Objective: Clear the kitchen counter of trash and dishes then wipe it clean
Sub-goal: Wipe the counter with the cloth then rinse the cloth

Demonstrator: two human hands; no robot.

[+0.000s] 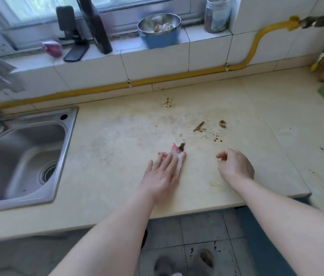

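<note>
The left hand (162,174) lies flat, fingers spread, pressing a small white and pink cloth (179,156) on the pale yellow stone counter (117,152). The right hand (234,164) is loosely curled and holds nothing. Brown food scraps (199,126) and dark spots lie near, with the shiny metal sink (23,156) off to the left.

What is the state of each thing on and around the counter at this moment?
Left hand: flat, pressing the cloth on the counter.
Right hand: loosely curled, empty, over the counter.
Cloth: bunched under the left fingers, a brown scrap at its far end.
Counter: stained, with brown scraps and dark spots.
Sink: empty, drain uncovered.
Blue bowl: upright on the sill, holding scraps.
</note>
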